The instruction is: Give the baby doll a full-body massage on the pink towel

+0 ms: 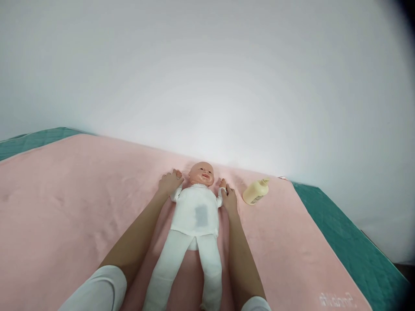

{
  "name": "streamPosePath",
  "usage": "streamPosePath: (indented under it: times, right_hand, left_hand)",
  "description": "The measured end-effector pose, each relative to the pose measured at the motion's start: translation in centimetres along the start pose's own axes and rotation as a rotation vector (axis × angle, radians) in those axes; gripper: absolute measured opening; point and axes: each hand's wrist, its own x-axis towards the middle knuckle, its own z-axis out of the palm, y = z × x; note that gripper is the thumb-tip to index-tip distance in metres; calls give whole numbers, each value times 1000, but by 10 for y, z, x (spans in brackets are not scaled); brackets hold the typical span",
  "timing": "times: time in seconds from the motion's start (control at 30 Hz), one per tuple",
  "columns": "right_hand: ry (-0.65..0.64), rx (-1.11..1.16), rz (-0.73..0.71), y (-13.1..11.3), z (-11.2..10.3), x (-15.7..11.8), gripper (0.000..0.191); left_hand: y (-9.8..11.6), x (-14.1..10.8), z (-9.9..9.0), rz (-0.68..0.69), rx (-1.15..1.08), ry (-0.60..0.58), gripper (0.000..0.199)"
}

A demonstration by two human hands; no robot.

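Observation:
A baby doll (pixel 196 209) in a white top and white trousers lies on its back on a pink blanket (pixel 106 194), its head toward the wall and both its arms bent up. My left hand (pixel 170 182) is closed around the doll's raised arm on the left, with the doll's small hand showing past my fingers. On the other side, my right hand (pixel 230 198) holds the doll's other arm at the sleeve cuff. A pale yellow pump bottle (pixel 255 192) lies tilted on the blanket, to the right of my right hand.
A plain pale wall (pixel 207 86) rises behind the blanket's far edge. Green quilted bedding (pixel 343 233) shows beyond the blanket on the right, and more of it at the far left.

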Motion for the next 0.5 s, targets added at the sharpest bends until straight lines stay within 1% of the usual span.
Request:
streamPosePath:
  times: [0.1, 0.2, 0.27, 0.37, 0.43, 0.5]
  right_hand:
    - [21, 54, -13, -2, 0, -3, 50]
    - [46, 107, -14, -3, -1, -7, 55]
    - [71, 170, -15, -6, -3, -8, 59]
    - [122, 384, -83, -13, -10, -12, 59]
    - [157, 500, -151, -19, -16, -15, 55]
    - [189, 510, -193, -24, -22, -21, 51]
  left_hand:
    - [0, -1, -3, -12, -62, -5, 38]
    - [-1, -2, -6, -7, -204, 13, 34]
    - [-2, -3, -11, -14, -294, 58, 37]
    - [0, -6, -23, -32, -428, 140, 43]
    - [3, -11, -34, -10, -508, 195, 43]
    - [7, -19, -45, 39, -553, 261, 38]
